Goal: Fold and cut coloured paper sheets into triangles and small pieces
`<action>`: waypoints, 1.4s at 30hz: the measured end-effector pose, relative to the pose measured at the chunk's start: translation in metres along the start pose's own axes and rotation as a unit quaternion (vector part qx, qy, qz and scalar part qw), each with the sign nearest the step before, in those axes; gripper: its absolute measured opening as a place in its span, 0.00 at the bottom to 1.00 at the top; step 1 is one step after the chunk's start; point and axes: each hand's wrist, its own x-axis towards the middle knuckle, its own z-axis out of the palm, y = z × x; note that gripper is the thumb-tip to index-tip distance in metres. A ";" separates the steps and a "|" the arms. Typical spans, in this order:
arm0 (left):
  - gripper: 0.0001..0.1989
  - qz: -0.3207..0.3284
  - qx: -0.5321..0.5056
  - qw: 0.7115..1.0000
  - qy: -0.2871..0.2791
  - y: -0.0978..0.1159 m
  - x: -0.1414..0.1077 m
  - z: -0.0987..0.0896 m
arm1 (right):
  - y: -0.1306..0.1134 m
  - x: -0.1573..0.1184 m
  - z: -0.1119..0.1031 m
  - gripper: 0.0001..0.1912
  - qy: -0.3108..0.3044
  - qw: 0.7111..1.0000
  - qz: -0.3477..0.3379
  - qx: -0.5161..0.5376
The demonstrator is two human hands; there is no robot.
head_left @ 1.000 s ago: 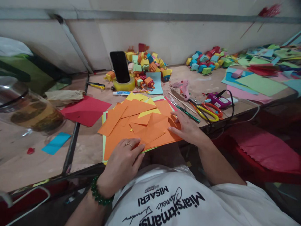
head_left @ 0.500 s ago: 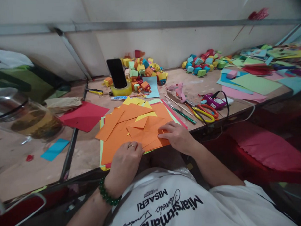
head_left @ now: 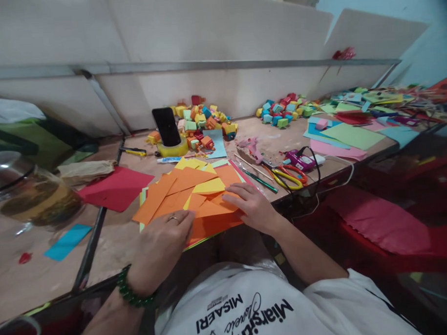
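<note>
A loose pile of orange and yellow paper (head_left: 189, 176) lies at the table's front edge, over pale green and red sheets. My left hand (head_left: 162, 248), with a ring and a green bead bracelet, is closed at the pile's near edge, its fingers on an orange sheet of paper (head_left: 214, 224). That sheet is raised a little between my hands. On its right side, my right hand (head_left: 252, 205) grips the same paper, fingers bent over the top. The undersides of both hands, thumbs included, are mostly hidden.
Right of the pile lie a green pen (head_left: 262, 181), scissors (head_left: 288, 177), a pink glue gun (head_left: 252, 148) and a purple device (head_left: 300, 160) with a cable. Behind stand a phone (head_left: 166, 126) on a tape roll (head_left: 173, 148) and small paper cubes (head_left: 201, 117). A glass jug (head_left: 37, 198) is left.
The view has tilted up and turned right. My left hand has shifted left along the near edge, and the orange paper between my hands now bends upward, covering pieces behind it.
</note>
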 end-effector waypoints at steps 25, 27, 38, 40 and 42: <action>0.17 -0.026 -0.095 0.995 -0.013 0.012 -0.026 0.043 | -0.009 0.025 -0.001 0.16 -0.200 0.960 0.014 0.194; 0.17 -0.020 -0.099 0.995 -0.010 0.012 -0.028 0.043 | -0.001 0.027 -0.006 0.11 -0.211 0.942 0.027 0.262; 0.16 -0.047 -0.159 0.984 -0.066 0.018 -0.038 0.039 | 0.017 0.032 0.012 0.13 -0.220 0.876 0.219 0.369; 0.15 -0.047 -0.163 0.984 -0.047 0.019 -0.040 0.037 | 0.011 0.036 0.012 0.13 -0.219 0.881 0.224 0.354; 0.15 -0.046 -0.158 0.986 -0.030 0.020 -0.043 0.036 | 0.005 0.040 0.010 0.12 -0.219 0.887 0.228 0.336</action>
